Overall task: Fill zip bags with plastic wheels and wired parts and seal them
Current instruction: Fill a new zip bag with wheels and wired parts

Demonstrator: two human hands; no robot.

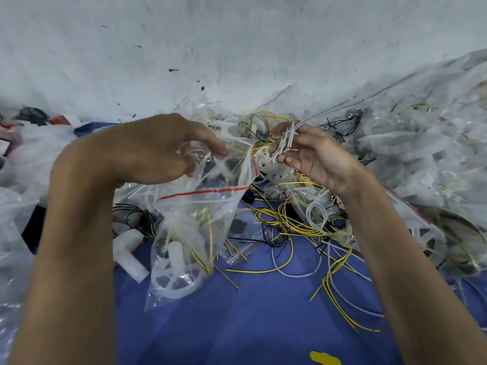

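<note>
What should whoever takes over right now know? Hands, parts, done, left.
Left hand grips the zip bag at its open mouth.
Right hand pinches a bundle of white wires beside that mouth.
Done: a plastic wheel and a yellow wire are in the bag.
Left: put the white wires in, press the red zip strip shut. More loose yellow wires lie on the blue table.

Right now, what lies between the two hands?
Head view: the mouth of the open bag, held by the left hand; the right hand holds white wires.
</note>
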